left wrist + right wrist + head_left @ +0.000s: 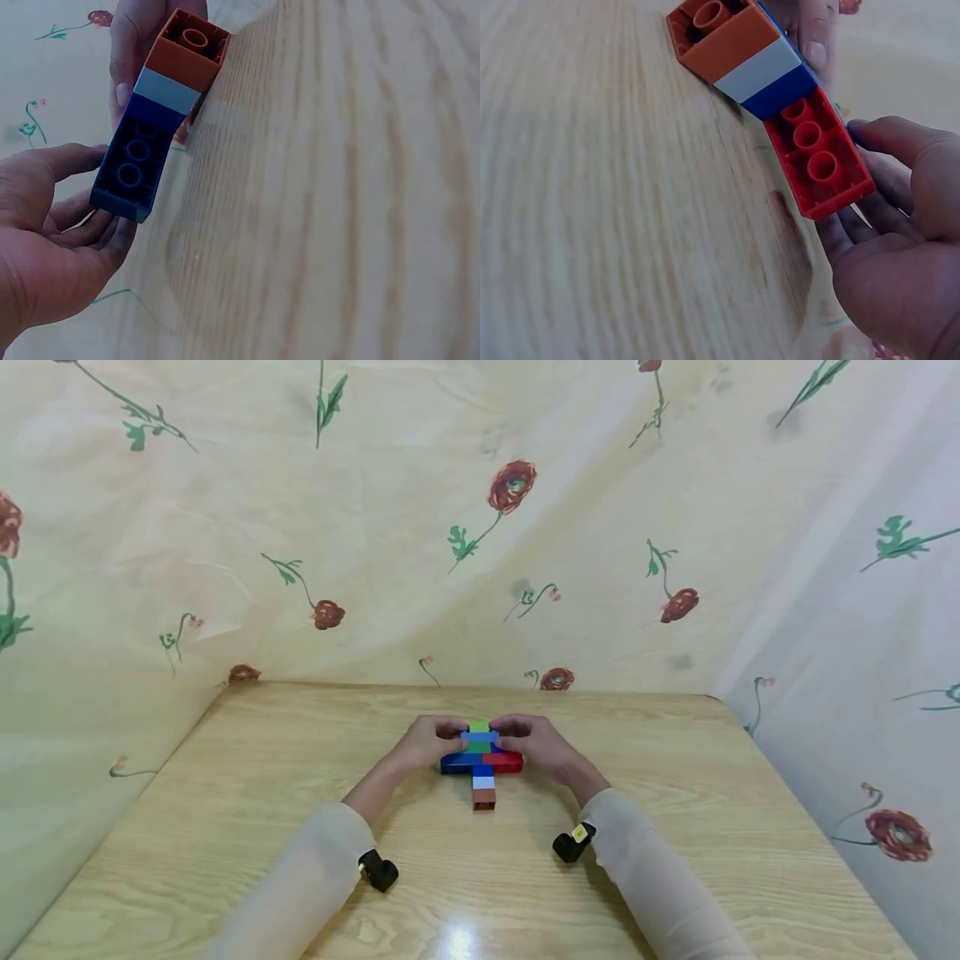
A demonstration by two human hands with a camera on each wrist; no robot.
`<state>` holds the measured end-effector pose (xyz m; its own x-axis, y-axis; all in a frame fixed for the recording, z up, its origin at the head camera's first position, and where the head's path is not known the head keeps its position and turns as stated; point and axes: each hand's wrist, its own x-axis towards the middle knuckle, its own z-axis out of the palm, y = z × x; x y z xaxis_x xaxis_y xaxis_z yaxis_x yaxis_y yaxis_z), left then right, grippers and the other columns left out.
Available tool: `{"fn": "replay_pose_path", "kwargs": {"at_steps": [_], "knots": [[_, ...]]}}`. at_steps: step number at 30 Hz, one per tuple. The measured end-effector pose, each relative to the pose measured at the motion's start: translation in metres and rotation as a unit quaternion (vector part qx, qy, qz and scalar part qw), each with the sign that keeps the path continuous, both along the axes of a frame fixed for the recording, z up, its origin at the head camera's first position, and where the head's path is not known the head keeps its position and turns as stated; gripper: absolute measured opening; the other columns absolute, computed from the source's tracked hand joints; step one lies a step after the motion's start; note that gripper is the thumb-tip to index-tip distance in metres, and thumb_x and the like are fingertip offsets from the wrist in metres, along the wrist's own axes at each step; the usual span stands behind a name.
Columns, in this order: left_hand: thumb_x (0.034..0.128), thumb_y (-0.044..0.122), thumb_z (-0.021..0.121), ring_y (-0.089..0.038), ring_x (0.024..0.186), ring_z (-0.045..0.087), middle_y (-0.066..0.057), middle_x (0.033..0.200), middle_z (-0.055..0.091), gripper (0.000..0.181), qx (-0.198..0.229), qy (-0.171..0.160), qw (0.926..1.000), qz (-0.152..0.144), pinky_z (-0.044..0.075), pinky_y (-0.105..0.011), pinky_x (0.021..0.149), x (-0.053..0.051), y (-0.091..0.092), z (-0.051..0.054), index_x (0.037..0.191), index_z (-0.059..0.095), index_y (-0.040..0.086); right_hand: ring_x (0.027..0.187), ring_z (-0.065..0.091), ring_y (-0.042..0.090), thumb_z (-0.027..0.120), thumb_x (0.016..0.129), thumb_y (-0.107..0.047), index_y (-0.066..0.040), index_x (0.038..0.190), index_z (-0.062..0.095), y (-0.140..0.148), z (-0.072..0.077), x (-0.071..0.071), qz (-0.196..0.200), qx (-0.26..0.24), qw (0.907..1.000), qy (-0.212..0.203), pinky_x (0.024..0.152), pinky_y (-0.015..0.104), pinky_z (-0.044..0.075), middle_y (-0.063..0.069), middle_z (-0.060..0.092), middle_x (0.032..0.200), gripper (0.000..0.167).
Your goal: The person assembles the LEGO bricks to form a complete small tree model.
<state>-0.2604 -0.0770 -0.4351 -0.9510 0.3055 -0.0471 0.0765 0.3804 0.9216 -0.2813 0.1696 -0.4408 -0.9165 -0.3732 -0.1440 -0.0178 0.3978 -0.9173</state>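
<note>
A structure of toy building blocks (480,747) lies on the wooden table between both hands. At its far end is a light green block (478,726), with light blue and green blocks nearer. A dark blue block (131,169) and a red block (821,161) stick out sideways, their hollow undersides showing in the wrist views. Blue, white and orange-brown (483,799) blocks form a stem toward me. My left hand (427,743) grips the structure's left side, thumb in front and fingers behind. From the right, my right hand (542,745) grips it likewise. Fingertips behind the blocks are partly hidden.
The wooden table (262,760) extends around the blocks on all sides. A flower-patterned cloth (405,527) hangs behind the table and along its sides. Each sleeved wrist carries a small black camera (378,871).
</note>
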Motion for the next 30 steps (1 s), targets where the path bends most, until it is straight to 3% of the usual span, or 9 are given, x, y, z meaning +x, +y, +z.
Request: {"fn": "replay_pose_path", "kwargs": {"at_steps": [10,17,23,26,28,30], "knots": [[0.1012,0.019,0.066,-0.024,0.12,0.063,-0.012,0.134,0.068,0.039,-0.016,-0.013,0.9997,-0.013,0.053,-0.039,0.102,-0.005,0.004,-0.004,0.138,0.065,0.005,0.124,0.058,0.025,0.067,0.101,-0.02,-0.016,0.136,0.067,0.004,-0.005,-0.004,-0.001,0.015,0.9999,-0.002,0.111,0.042,0.048,0.008,0.064,0.139,0.035],[0.1023,0.019,0.065,-0.023,0.12,0.063,-0.01,0.134,0.068,0.037,-0.025,-0.006,0.9995,-0.021,0.053,-0.04,0.104,-0.01,0.008,-0.005,0.137,0.066,0.006,0.121,0.061,0.025,0.068,0.101,-0.02,-0.013,0.137,0.066,0.007,-0.006,-0.004,-0.01,0.0,1.0,0.003,0.103,0.036,0.052,0.01,0.065,0.137,0.037],[0.1032,0.024,0.064,-0.024,0.121,0.064,-0.009,0.133,0.068,0.039,-0.024,0.003,0.9997,-0.007,0.054,-0.04,0.102,-0.007,0.008,-0.004,0.138,0.065,0.007,0.122,0.061,0.024,0.067,0.101,-0.024,-0.014,0.138,0.065,0.008,-0.004,0.0,-0.014,0.005,0.9998,0.014,0.107,0.039,0.052,0.009,0.065,0.138,0.038],[0.1036,0.031,0.063,-0.028,0.125,0.062,-0.012,0.138,0.066,0.044,-0.044,0.045,0.998,-0.002,0.054,-0.044,0.103,-0.001,0.001,0.007,0.141,0.062,0.007,0.125,0.063,0.026,0.064,0.104,-0.027,-0.011,0.142,0.062,0.013,0.002,0.002,-0.012,0.018,0.9988,0.045,0.109,0.044,0.052,0.01,0.065,0.141,0.041],[0.1036,0.034,0.062,-0.034,0.131,0.059,-0.015,0.144,0.062,0.048,-0.071,0.094,0.993,-0.004,0.052,-0.05,0.106,0.004,-0.006,0.023,0.144,0.059,0.008,0.125,0.063,0.029,0.061,0.105,-0.028,-0.009,0.143,0.06,0.017,0.011,0.003,-0.008,0.029,0.9961,0.083,0.108,0.047,0.052,0.014,0.064,0.141,0.042],[0.1035,0.039,0.061,-0.037,0.141,0.051,-0.016,0.151,0.056,0.052,-0.108,0.147,0.9832,-0.008,0.047,-0.056,0.112,0.008,-0.013,0.043,0.147,0.057,0.01,0.126,0.062,0.03,0.06,0.106,-0.027,-0.007,0.142,0.06,0.022,0.022,0.004,-0.006,0.055,0.9887,0.139,0.106,0.049,0.053,0.016,0.064,0.141,0.042]]}}
